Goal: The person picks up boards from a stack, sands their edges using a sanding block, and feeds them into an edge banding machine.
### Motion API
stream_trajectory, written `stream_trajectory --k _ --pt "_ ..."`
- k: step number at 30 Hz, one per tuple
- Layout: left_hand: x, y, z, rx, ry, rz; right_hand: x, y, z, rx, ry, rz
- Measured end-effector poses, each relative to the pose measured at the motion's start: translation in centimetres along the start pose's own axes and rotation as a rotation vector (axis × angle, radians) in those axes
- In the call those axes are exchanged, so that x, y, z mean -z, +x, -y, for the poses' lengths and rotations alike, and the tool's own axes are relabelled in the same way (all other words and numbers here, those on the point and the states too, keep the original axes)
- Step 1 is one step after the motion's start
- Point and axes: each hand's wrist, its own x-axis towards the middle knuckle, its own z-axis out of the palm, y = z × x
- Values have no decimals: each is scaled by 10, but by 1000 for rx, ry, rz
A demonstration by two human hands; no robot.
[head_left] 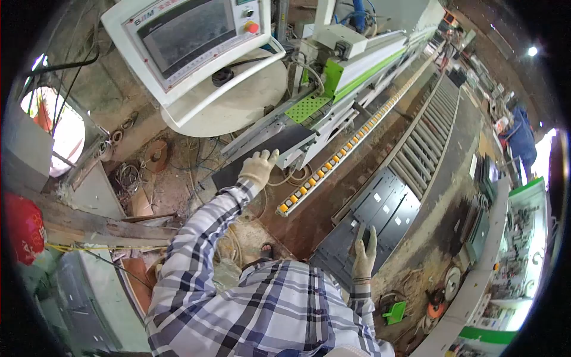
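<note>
My left hand (257,169), in a pale work glove, rests with fingers stretched out on a dark flat panel (275,146). That panel lies at the near end of a long machine, close to its perforated green plate (307,109). Over on the right, my gloved right hand (364,256) is above several dark grey panels (380,205) with small white labels. Its thumb and fingers stand apart, with a dark surface showing between them. Whether it touches the panels, I cannot tell.
A control screen (189,38) with a red button (251,27) stands at upper left. A rail of yellow rollers (324,172) runs beside the machine. Further right is a roller conveyor (425,140). Another person in blue (521,137) is at far right. Coiled straps lie on the floor.
</note>
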Motion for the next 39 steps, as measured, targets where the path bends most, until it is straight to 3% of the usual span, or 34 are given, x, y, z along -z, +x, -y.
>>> stream_trajectory --k 6,10,11,13,16,22,29,35,37,39 --pt "-48 53 -7 260 -147 -7 19 3 -25 -57 -13 -26" --pt "-15 27 0 155 -307 110 29 -9 -24 10 -84 -91" --pt "-29 10 4 153 -312 103 26 -14 -15 11 -76 -115" --pt "-54 -14 11 70 -227 -111 25 -19 -15 11 -68 -148" --pt "-68 -5 12 138 -282 -25 23 -23 -23 -46 -6 -219" --pt "-86 63 -15 202 -390 -22 8 -6 -8 6 -140 -132" --pt "-85 122 -33 188 -430 85 21 -9 -18 -14 -169 -186" --pt "-120 174 -54 159 -266 -31 31 -33 -19 -47 -143 -281" --pt "-143 191 -54 84 -175 -166 17 -44 5 -115 81 -302" --pt "-126 206 -60 216 -520 -7 41 -57 -21 -152 24 -337"
